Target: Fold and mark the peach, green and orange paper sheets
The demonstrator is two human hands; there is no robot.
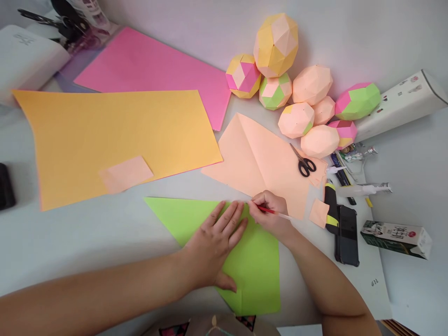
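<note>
My left hand (213,245) lies flat on a sheet of green paper (262,270), fingers stretched out towards its far edge and thumb spread to the side. In my right hand (275,224) is a slim red and white pen (268,210), pinched between the fingers with its tip at the green sheet's far edge, close to my left fingertips. Any mark under the tip is too small to make out. Just beyond my right hand, a creased peach sheet (241,144) lies on the table, with black-handled scissors (304,163) on it.
Orange paper (122,121) bearing a peach piece (128,175) overlaps a pink sheet (150,60). Several faceted paper shapes (276,46) cluster at the back. A phone (347,235), a black and yellow tool (331,210), a peach square (318,213) and a drink carton (395,238) are at right.
</note>
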